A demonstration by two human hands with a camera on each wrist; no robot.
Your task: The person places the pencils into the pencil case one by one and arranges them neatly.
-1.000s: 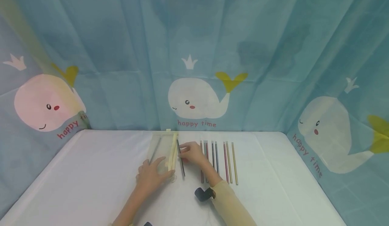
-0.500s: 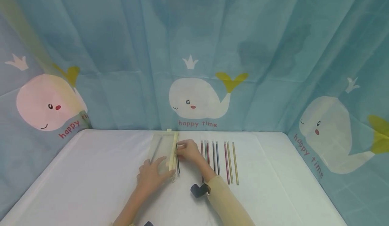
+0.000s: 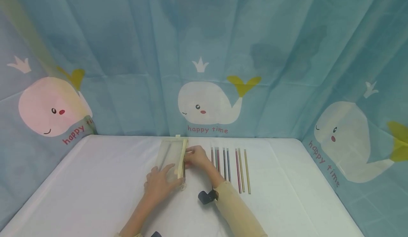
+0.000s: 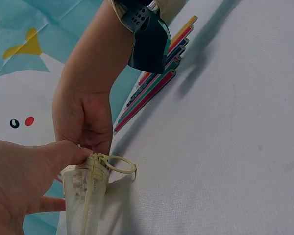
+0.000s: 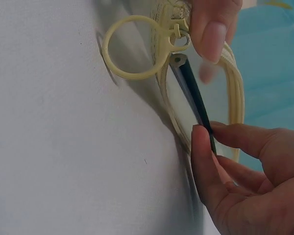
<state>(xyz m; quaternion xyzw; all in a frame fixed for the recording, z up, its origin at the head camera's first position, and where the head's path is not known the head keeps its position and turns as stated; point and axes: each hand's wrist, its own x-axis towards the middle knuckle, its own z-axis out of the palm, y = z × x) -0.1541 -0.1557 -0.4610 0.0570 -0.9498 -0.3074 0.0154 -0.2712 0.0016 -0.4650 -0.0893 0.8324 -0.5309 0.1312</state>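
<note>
Left hand [image 3: 159, 184]: the near end of the pouch [image 3: 169, 150] is being held between thumb and fingers, lower centre of the head frame, the thumb being kept just beside the zip ring [image 5: 107, 46].
Right hand [image 3: 197, 157]: the dark pencil [image 5: 195, 95] is being pinched between thumb and fingertips, right of the pouch.
Dark pencil: it is being held lengthwise between the zip edges, centre of the right wrist frame; how far it is being inserted cannot be told.
Pouch: it is being laid out flat left of centre, a slim dark shape being shown faintly through its mesh.
Row [image 3: 228, 166]: more pencils are being partly hidden by the right forearm, lower right of centre.
Wrist camera [image 3: 206, 197]: it is being worn below the right hand, beside the pale sleeve [image 3: 239, 208].
Curtain [image 3: 127, 52]: the upper frame is being filled by blue cloth.
</note>
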